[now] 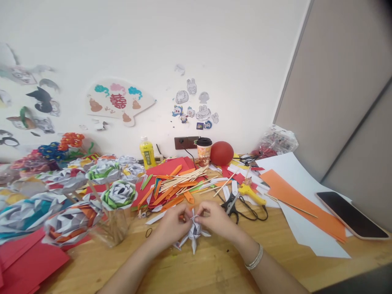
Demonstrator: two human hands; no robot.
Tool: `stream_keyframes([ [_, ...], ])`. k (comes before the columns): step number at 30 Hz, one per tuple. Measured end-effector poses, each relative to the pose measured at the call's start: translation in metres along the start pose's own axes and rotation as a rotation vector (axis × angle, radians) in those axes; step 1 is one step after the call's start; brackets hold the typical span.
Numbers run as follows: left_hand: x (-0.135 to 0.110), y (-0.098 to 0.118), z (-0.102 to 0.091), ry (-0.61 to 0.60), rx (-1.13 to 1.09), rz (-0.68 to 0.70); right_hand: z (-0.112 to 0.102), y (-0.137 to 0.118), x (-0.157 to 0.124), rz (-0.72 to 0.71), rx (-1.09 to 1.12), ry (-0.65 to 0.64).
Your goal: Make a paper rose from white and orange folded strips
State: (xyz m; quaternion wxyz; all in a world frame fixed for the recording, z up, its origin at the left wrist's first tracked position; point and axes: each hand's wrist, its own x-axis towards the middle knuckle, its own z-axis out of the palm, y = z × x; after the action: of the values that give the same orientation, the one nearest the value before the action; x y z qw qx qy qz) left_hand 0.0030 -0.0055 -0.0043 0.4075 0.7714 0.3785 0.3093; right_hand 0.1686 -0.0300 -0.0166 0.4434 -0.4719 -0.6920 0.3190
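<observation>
A small white folded-paper flower (194, 232) with pointed petals is held just above the wooden table (208, 269) in the middle. My left hand (175, 222) pinches its upper left part between thumb and fingers. On the other side, my right hand (214, 218) grips the upper right part with thumb and forefinger, and a bracelet (255, 258) circles that wrist. Several petals stick out below and to the sides. My fingers cover part of the flower's top. Black scissors (230, 207) lie just beyond my right hand.
Finished paper flowers (119, 195) crowd the left, some in a clear cup (112, 230). Wooden sticks (183, 181) and orange strips lie behind my hands. A yellow glue gun (252, 194), orange paper (301, 204) and a phone (352, 214) are on the right. A bottle (147, 153), cup (203, 152) and red balloon (222, 153) stand behind.
</observation>
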Motion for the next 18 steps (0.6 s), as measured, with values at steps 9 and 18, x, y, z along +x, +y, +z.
stream_keyframes([
  [9,0.004,0.0,-0.009,-0.254,-0.421,-0.22,0.002,-0.002,0.0,-0.117,-0.016,0.016],
  [18,0.007,-0.014,0.007,0.049,-0.012,-0.124,0.003,-0.008,0.006,-0.178,-0.376,-0.053],
])
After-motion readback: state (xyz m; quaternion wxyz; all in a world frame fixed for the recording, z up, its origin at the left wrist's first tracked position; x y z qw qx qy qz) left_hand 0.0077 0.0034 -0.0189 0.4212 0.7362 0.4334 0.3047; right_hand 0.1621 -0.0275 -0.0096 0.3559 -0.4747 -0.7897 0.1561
